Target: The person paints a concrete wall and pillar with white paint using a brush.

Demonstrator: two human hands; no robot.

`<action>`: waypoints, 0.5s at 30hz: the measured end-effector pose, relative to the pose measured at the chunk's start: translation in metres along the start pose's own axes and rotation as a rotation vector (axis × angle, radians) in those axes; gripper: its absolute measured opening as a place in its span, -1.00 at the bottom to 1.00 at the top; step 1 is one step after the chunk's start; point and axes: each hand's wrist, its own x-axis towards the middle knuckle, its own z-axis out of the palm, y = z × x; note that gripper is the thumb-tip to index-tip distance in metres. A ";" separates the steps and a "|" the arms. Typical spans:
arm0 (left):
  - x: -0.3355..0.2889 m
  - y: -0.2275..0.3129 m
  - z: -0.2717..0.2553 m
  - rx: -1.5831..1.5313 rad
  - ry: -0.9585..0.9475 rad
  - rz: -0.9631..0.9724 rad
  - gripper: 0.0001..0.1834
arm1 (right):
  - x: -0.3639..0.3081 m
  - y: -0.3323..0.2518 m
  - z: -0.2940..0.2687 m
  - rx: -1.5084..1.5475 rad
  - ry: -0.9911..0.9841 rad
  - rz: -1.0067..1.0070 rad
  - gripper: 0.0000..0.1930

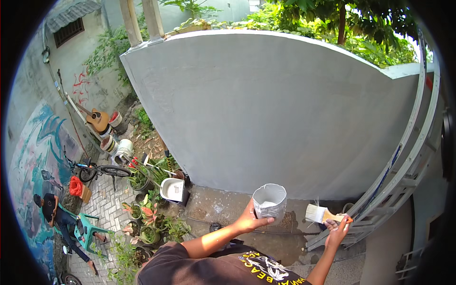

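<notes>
My left hand (251, 217) is wrapped round a cut-down plastic cup (278, 210) with grey-white smears on its side and pale paint inside. To the right, my right hand (336, 227) grips the orange-tipped wooden handle of a wide paintbrush (319, 213). Its pale bristles point left toward the cup, with a gap between them. Beyond both hands rises a broad grey wall (266, 109), and neither the brush nor the cup appears to touch it.
An aluminium ladder (413, 156) leans along the right side. Potted plants (147, 216) and a square tub of white material (173, 190) stand at left. Farther left are a bicycle (102, 171), a guitar (98, 120), buckets (124, 148) and a person (59, 213) on a green chair (88, 232).
</notes>
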 end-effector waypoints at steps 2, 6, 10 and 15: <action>0.004 0.010 0.015 0.132 0.002 0.067 0.06 | 0.001 -0.041 0.003 0.077 -0.085 -0.123 -0.58; 0.018 0.027 0.023 0.278 -0.058 0.202 0.05 | -0.001 -0.117 0.033 0.113 -0.327 -0.384 -0.57; 0.027 0.043 0.018 0.362 -0.083 0.385 0.07 | -0.015 -0.178 0.078 0.135 -0.557 -0.646 -0.55; 0.024 0.056 -0.011 0.329 -0.067 0.324 0.13 | -0.041 -0.214 0.133 0.185 -0.645 -0.729 -0.55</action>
